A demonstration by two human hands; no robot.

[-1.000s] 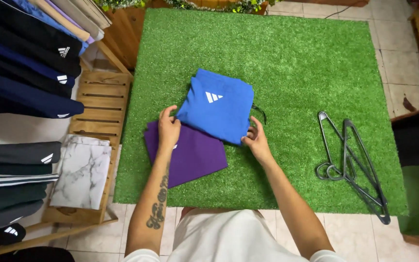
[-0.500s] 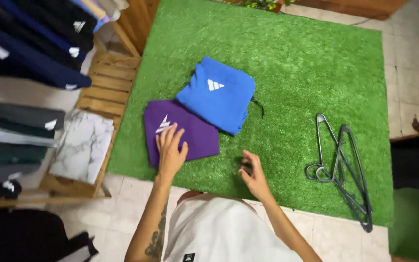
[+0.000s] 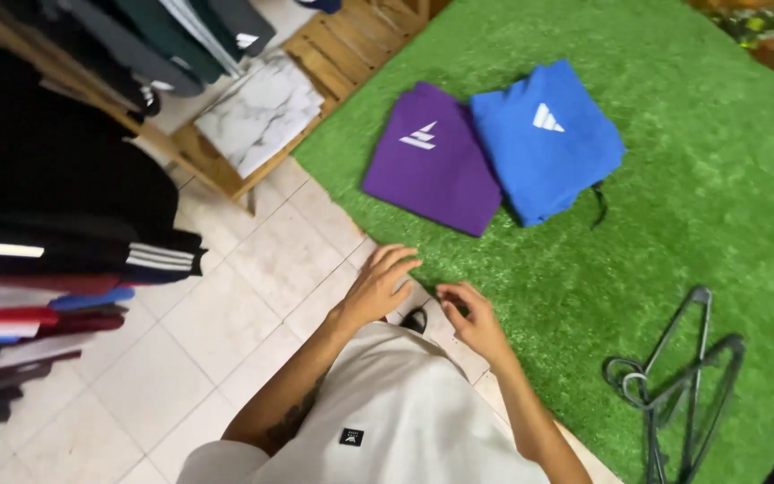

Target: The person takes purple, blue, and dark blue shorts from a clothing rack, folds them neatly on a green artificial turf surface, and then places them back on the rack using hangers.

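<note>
Green artificial-turf mat (image 3: pixel 674 206) covers the floor on the right, w/ pale tiled floor (image 3: pixel 226 314) to the left. Two folded garments lie flat on the mat, side by side & touching: a folded purple garment w/ white logo (image 3: pixel 432 159) and a folded blue garment w/ white logo (image 3: pixel 544 139), the blue one overlapping the purple's edge a bit, a dark drawstring trailing from it. Both sit logo-up, prob. so the fronts show.

Left hand (image 3: pixel 376 289) hovers at the mat's near edge, fingers loosely spread, holding nothing. Right hand (image 3: pixel 469 321) just beside it, fingers half-curled, also empty as far as can be seen. Both are near the purple garment but apart from it.

Bundle of dark wire hangers (image 3: pixel 683 376) lies on the mat, well apart at right. Dark hanging clothes (image 3: pixel 55 197) on a rack at left; marble-patterned board (image 3: pixel 257 112) rests on a wooden pallet (image 3: pixel 351 49).
</note>
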